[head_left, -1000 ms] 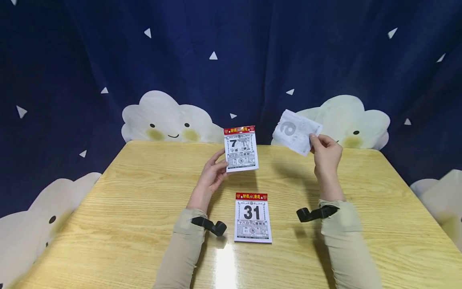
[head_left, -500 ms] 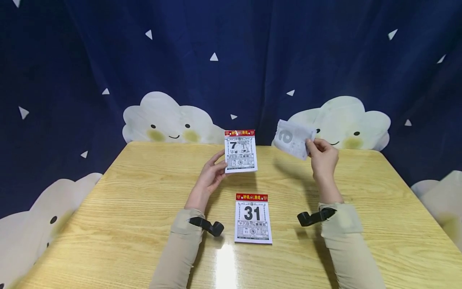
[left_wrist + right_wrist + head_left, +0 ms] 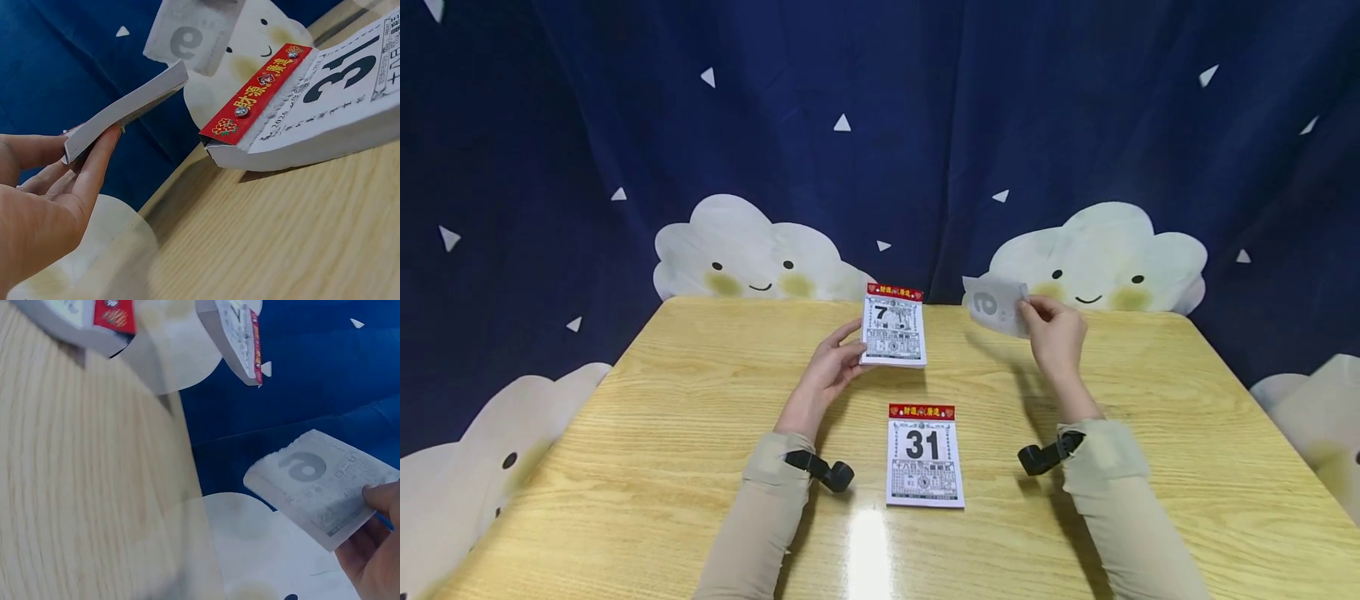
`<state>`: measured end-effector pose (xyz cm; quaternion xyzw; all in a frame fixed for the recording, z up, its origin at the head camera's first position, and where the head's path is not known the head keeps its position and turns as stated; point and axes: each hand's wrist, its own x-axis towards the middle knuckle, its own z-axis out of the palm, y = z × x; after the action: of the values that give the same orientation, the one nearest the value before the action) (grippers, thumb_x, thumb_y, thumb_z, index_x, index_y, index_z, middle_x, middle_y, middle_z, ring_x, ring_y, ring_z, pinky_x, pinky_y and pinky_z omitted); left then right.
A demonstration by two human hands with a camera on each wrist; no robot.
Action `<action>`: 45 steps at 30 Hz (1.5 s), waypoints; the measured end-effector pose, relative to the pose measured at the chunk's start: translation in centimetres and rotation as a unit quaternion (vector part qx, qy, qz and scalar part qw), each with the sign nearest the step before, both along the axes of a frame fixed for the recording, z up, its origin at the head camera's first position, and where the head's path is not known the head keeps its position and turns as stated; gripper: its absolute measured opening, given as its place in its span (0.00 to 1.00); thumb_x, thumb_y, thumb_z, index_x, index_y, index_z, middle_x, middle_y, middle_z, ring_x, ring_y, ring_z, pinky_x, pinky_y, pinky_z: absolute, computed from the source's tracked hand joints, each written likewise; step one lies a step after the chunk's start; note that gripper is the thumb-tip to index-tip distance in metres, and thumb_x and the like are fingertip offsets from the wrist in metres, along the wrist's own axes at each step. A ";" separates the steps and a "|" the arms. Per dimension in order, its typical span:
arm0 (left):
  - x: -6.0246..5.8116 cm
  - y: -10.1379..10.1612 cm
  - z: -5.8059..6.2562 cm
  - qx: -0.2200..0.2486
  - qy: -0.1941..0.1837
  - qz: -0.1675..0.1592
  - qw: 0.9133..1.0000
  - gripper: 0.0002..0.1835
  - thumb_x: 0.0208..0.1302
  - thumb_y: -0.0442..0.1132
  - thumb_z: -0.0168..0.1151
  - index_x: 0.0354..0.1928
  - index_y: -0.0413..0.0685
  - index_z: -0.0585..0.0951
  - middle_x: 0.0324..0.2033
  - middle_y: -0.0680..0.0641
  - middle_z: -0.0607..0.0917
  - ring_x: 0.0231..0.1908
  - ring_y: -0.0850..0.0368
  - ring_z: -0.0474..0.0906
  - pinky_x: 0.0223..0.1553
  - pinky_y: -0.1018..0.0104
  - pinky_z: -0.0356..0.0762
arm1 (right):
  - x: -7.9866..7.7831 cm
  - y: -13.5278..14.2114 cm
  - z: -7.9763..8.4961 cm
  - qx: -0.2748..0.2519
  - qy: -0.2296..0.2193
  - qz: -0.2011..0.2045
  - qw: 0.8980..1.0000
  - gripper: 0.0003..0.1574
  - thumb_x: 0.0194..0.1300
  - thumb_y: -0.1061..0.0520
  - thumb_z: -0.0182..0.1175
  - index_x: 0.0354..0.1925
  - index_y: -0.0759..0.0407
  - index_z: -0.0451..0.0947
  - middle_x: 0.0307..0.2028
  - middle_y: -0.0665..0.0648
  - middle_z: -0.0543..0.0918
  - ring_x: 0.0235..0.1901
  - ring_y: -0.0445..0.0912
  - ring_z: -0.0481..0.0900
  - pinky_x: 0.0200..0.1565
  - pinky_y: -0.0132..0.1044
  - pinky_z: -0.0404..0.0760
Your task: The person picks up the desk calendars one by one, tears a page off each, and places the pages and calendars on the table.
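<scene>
My left hand point(image 3: 832, 367) grips the lower left edge of a small tear-off calendar point(image 3: 893, 329) with a red header and a 7 on its top page, held up above the table. Off to the right, my right hand point(image 3: 1057, 337) pinches a loose calendar page point(image 3: 997, 307) by its edge, thumb on top. That thin page has a ragged edge and a numeral showing through in grey, clearest in the right wrist view on the page point(image 3: 312, 481). Between my forearms a second calendar point(image 3: 924, 457), showing 31, lies flat on the table.
The wooden table point(image 3: 662, 450) reaches back to a dark blue curtain point(image 3: 895, 125) with white triangles and smiling clouds. Black wrist straps with camera mounts point(image 3: 820, 471) sit over both beige sleeves point(image 3: 752, 517).
My right hand has come left and down with the loose page, now lower and nearer the held calendar. The left hand and its calendar have dropped slightly; the 31 calendar stays put.
</scene>
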<state>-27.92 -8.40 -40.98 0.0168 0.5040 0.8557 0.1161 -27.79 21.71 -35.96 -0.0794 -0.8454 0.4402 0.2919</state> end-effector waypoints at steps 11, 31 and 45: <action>0.0 0.0 -0.4 -0.028 -0.016 0.005 0.999 0.28 0.61 0.24 0.45 0.65 0.41 0.62 0.41 0.42 0.80 0.33 0.58 0.82 0.37 0.66 0.81 | -0.6 -0.8 -1.3 0.136 0.076 0.034 0.987 0.10 0.58 0.59 0.61 0.33 0.65 0.83 0.30 0.64 0.84 0.30 0.55 0.82 0.34 0.47 0.78; -0.3 0.7 -1.6 -0.068 -0.032 -0.009 0.997 0.28 0.61 0.24 0.46 0.65 0.37 0.60 0.45 0.37 0.77 0.32 0.59 0.80 0.42 0.60 0.80 | -0.1 -2.7 -3.5 0.301 0.023 0.117 0.946 0.06 0.54 0.62 0.61 0.31 0.63 0.83 0.31 0.61 0.84 0.33 0.55 0.81 0.36 0.49 0.78; 0.1 1.5 -1.5 -0.143 -0.042 -0.007 0.989 0.27 0.61 0.26 0.49 0.64 0.40 0.62 0.50 0.31 0.75 0.34 0.56 0.80 0.44 0.58 0.79 | 0.4 -3.5 -4.2 0.336 -0.093 0.178 0.920 0.10 0.52 0.62 0.62 0.36 0.63 0.82 0.34 0.61 0.82 0.33 0.53 0.80 0.36 0.46 0.78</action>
<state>-27.84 -6.93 -42.46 -0.0329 0.6156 0.7740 0.1443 -27.36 18.23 -40.21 0.1348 -0.9670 0.1660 0.1385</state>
